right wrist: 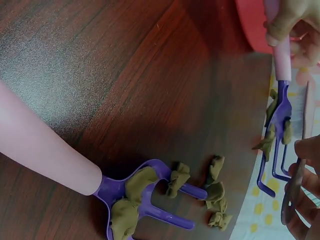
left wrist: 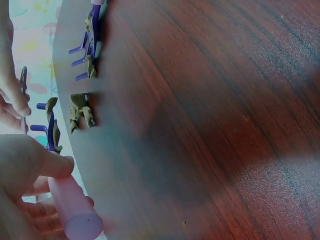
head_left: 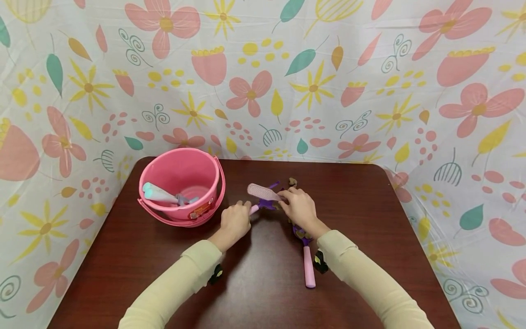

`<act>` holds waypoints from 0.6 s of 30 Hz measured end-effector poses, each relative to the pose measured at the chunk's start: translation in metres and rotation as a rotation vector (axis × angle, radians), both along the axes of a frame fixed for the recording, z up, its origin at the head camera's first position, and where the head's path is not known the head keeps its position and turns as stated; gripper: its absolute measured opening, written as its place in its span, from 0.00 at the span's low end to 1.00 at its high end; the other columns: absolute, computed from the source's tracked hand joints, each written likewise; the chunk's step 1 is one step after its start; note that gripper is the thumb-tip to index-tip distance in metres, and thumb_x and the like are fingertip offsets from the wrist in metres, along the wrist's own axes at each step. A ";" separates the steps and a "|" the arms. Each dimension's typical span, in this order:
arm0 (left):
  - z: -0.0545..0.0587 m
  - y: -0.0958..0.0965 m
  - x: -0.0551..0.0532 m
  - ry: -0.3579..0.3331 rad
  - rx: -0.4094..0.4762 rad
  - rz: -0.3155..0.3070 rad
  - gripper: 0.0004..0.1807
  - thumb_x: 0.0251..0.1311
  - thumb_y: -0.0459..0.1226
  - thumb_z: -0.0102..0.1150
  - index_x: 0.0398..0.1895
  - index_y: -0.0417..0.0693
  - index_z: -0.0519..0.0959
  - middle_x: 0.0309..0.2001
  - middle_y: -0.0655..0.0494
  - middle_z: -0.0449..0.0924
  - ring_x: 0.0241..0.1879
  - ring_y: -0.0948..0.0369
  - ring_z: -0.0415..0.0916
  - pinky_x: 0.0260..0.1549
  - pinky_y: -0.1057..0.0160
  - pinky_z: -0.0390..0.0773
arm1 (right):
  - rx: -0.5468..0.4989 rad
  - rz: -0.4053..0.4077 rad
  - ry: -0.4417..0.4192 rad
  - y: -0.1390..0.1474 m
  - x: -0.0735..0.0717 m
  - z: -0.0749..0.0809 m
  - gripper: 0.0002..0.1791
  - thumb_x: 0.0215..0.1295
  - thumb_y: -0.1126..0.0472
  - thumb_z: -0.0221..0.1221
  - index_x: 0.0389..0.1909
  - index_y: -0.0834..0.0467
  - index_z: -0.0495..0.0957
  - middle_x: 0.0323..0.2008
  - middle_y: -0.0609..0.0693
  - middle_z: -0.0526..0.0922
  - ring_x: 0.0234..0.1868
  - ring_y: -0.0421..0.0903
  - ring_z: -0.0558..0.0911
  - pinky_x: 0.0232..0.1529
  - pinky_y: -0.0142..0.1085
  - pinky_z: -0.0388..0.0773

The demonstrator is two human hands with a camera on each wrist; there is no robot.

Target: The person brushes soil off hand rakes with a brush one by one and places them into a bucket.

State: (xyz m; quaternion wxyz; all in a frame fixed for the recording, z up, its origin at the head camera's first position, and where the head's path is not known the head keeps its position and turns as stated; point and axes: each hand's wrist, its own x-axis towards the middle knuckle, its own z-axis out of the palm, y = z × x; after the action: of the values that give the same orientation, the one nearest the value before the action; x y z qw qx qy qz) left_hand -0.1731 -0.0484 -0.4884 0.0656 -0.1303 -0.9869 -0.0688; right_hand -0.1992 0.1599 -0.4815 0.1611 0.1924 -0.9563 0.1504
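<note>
In the head view, my left hand point(head_left: 235, 223) grips the pink handle of a purple garden cultivator point(right wrist: 281, 112). Its bent tines are raised above the table, and brown clay point(right wrist: 268, 142) clings to them. My right hand point(head_left: 300, 208) holds a pink brush point(head_left: 263, 192) by its handle, bristles facing the cultivator; whether they touch it I cannot tell. A second purple garden tool with tines and a pink handle point(head_left: 309, 269) lies on the table below my right hand, with clay point(right wrist: 125, 215) stuck on it. Loose clay lumps point(left wrist: 82, 110) lie beyond it.
A pink bucket point(head_left: 181, 160) stands at the table's back left, its handle hanging down. Inside leans a tool with a pale, blue-ended handle point(head_left: 160, 194). The dark wooden table point(head_left: 353, 196) meets a flower-print cloth point(head_left: 255, 55) behind.
</note>
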 end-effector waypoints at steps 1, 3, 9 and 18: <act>0.000 0.001 0.001 0.004 -0.001 -0.003 0.14 0.40 0.38 0.65 0.32 0.47 0.74 0.27 0.51 0.75 0.26 0.50 0.79 0.18 0.54 0.74 | 0.007 -0.001 0.005 0.000 0.000 0.000 0.12 0.54 0.58 0.64 0.41 0.51 0.82 0.31 0.48 0.80 0.26 0.46 0.76 0.22 0.37 0.72; 0.001 0.002 0.002 0.009 -0.008 -0.007 0.14 0.40 0.38 0.65 0.33 0.47 0.74 0.27 0.51 0.75 0.26 0.50 0.79 0.18 0.54 0.74 | 0.013 -0.007 0.006 0.000 0.000 0.000 0.12 0.54 0.59 0.64 0.40 0.51 0.83 0.30 0.48 0.80 0.26 0.47 0.76 0.23 0.38 0.72; 0.003 0.004 0.003 0.006 -0.027 0.000 0.15 0.41 0.39 0.65 0.33 0.47 0.74 0.27 0.51 0.75 0.26 0.51 0.78 0.18 0.54 0.74 | 0.028 -0.025 0.012 0.000 0.001 0.000 0.11 0.54 0.58 0.64 0.40 0.52 0.83 0.31 0.49 0.81 0.27 0.48 0.77 0.24 0.40 0.74; 0.003 0.004 0.006 0.032 -0.025 -0.004 0.14 0.41 0.38 0.64 0.32 0.47 0.74 0.26 0.52 0.74 0.24 0.51 0.78 0.16 0.55 0.73 | 0.017 -0.057 0.015 0.000 0.000 0.000 0.12 0.53 0.58 0.64 0.40 0.52 0.83 0.31 0.50 0.81 0.28 0.50 0.78 0.25 0.42 0.74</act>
State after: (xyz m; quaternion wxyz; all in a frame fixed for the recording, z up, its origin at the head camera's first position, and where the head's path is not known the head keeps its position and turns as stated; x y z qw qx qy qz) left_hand -0.1671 -0.0440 -0.4850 0.0794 -0.1342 -0.9863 -0.0545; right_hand -0.1991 0.1595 -0.4812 0.1708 0.1675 -0.9614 0.1361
